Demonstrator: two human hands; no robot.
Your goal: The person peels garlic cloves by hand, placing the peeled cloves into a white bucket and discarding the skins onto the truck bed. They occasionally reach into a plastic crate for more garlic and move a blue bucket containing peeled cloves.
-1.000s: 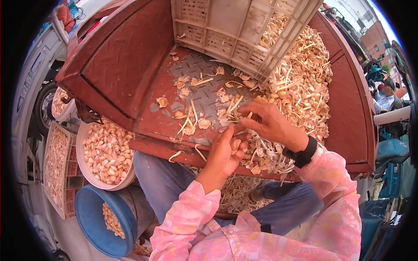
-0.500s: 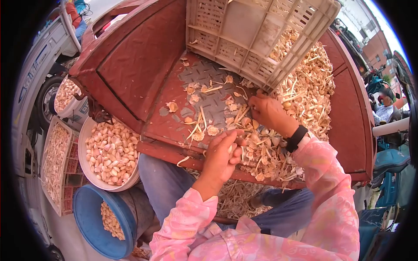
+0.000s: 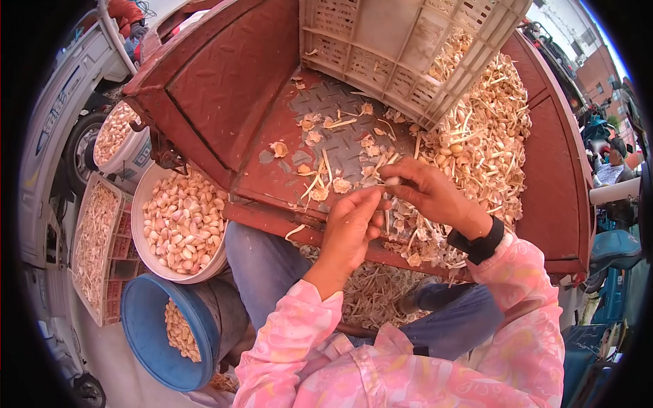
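My right hand point(image 3: 432, 194), with a black band at the wrist, pinches a pale garlic clove point(image 3: 392, 181) between thumb and fingertips. Close beside it, my left hand point(image 3: 350, 228) is closed, its fingers curled inward and its thumb tip near the clove. Whatever lies inside the left fingers is hidden. Both hands are above the front edge of a red metal cart bed point(image 3: 262, 187). A heap of garlic cloves, skins and dry stalks point(image 3: 486, 132) fills the bed's right side. Loose skins point(image 3: 318, 192) and stalk bits lie in front of my hands.
A tilted plastic crate point(image 3: 381, 51) leans over the bed. At the left stand a white bucket of cloves point(image 3: 183, 224), a blue bucket point(image 3: 139, 333) with cloves inside, another filled bucket point(image 3: 139, 153), and a crate of scraps point(image 3: 95, 238). Stalk litter point(image 3: 381, 292) lies below the cart.
My right hand has come back from the heap beside the crate to my left hand, and a clove now shows in its fingertips. The left hand stays near the bed's front edge.
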